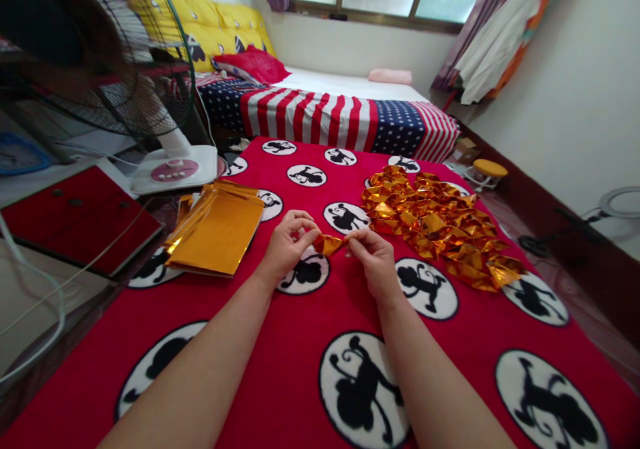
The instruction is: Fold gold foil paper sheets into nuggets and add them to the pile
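Note:
Between my two hands is a small folded piece of gold foil paper (329,244), held just above the red cloth (280,396). My left hand (291,241) pinches its left end between thumb and fingers. At the right tip, my right hand (371,256) closes in a pinch on the same piece. Left of my hands lies a stack of flat gold foil sheets (217,232). To the right spreads a heap of folded gold foil pieces (435,219), apart from my right hand.
A standing fan (173,162) is at the left, beside a dark red panel (75,216) and a white cable (60,302). Behind the cloth stands a bed with a stars-and-stripes cover (320,112). A yellow-topped stool (490,168) is on the floor at right.

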`<state>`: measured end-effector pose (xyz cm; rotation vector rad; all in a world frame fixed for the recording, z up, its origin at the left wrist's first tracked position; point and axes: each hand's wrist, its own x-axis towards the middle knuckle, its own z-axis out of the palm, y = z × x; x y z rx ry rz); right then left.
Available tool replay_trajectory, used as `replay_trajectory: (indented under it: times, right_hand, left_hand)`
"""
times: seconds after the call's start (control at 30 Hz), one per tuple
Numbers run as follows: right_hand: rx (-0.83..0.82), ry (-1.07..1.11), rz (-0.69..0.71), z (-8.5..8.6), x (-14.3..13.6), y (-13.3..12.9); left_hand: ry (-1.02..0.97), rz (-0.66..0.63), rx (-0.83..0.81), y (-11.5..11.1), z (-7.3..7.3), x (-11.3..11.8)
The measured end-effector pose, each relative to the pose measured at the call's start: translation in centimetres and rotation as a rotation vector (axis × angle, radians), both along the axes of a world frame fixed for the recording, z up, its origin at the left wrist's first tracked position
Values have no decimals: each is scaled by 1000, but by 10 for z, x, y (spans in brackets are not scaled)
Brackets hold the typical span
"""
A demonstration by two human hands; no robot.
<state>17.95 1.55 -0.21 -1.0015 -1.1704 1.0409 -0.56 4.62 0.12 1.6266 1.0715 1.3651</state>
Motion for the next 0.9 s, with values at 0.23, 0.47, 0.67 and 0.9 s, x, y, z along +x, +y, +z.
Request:
replay_trajectory:
  times: [0.23, 0.47, 0.67, 0.9]
  right_hand:
    - [353, -361, -199, -4, 3, 0]
    - [558, -620, -134, 3, 1, -3]
    - [572, -667, -90, 4, -2, -4]
    - [452, -651, -211, -1, 0, -2]
  left_hand:
    - [-195, 60, -196, 1, 0, -1]
    - [-215, 97, -185, 3, -2, -1]
    - [111, 220, -94, 3, -10, -3]
    - [525, 207, -77, -5, -4, 2]
